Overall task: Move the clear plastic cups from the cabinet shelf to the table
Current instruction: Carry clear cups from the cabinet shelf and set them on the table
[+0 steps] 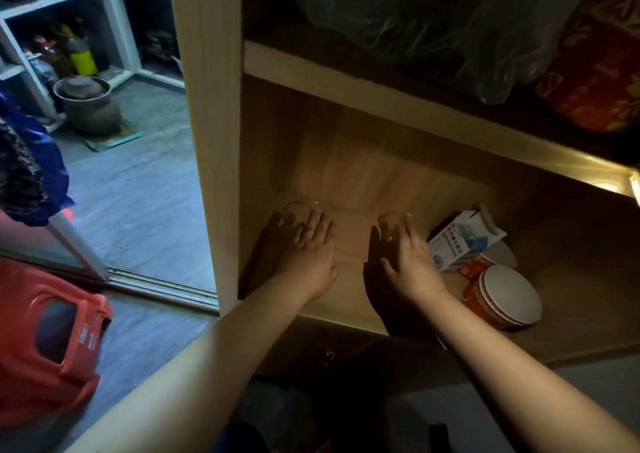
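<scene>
Two clear plastic cups stand on the lower wooden shelf (349,182) of an open cabinet, both deep in the dim compartment and hard to make out. The left cup (294,211) sits toward the cabinet's left wall; the right cup (393,225) sits nearer the middle, well apart from the first.

Your left hand (308,255) reaches in with its fingers wrapped around the near side of the left cup, closed on it. Your right hand (410,265) does the same on the right cup, fingers curled over its right side and thumb on its left. Both cups appear to rest on the shelf, though the gloom makes that uncertain. Both forearms are bare and stretch up from the bottom of the view.

Just beside your right hand lies a small white and blue carton (464,237), tilted. In front of it, a red and white bowl (502,296) rests upside down near the shelf's front edge.

On the shelf above, a crumpled clear plastic bag (433,19) sits next to a red patterned package (595,71).

Left of the cabinet, the grey floor holds a dark clay pot (88,104) and a red plastic stool (45,341).
</scene>
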A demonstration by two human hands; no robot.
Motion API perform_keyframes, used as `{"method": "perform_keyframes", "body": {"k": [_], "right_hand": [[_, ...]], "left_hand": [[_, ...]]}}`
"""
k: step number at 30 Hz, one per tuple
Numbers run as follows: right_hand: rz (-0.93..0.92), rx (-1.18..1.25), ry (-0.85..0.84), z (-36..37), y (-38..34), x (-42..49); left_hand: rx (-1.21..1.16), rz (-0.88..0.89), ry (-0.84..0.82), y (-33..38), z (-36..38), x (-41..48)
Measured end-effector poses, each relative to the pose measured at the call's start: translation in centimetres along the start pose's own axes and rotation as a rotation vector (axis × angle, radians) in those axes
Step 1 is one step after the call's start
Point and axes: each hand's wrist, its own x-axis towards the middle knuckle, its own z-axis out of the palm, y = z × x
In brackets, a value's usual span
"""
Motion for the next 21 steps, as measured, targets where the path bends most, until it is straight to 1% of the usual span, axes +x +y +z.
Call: {"method": "perform_keyframes", "body": {"k": [4, 6, 9, 12, 14, 16, 21], "right_hand": [[0.070, 0.084, 0.008, 0.0, 0.7, 1.4], [0.071, 0.104, 0.016, 0.2, 0.8, 1.7], [0.035, 0.063, -0.005, 0.2, 0.9, 1.9], [-0.038, 0.005, -0.012, 0.3, 1.3, 2.3], [-0.068, -0.041, -0.023, 0.3, 1.4, 2.6], [-0.074, -0.087, -0.053, 0.2, 1.4, 2.8], [-0.095, -0.093, -0.077, -0.1, 1.7, 3.3]], "left_hand": [[0.026, 0.013, 0.008, -0.4, 0.4, 1.0], [0.036, 0.010, 0.002, -0.5, 0.6, 1.3], [0.021, -0.002, -0.002, -0.7, 1.0, 1.9], [-0.006, -0.015, -0.004, -0.9, 1.3, 2.5], [-0.072, -0.046, -0.006, -1.0, 1.3, 2.8], [-0.128, -0.076, -0.005, -1.0, 1.2, 3.2], [-0.129, -0.067, 0.059, -1.1, 1.0, 4.0]]}}
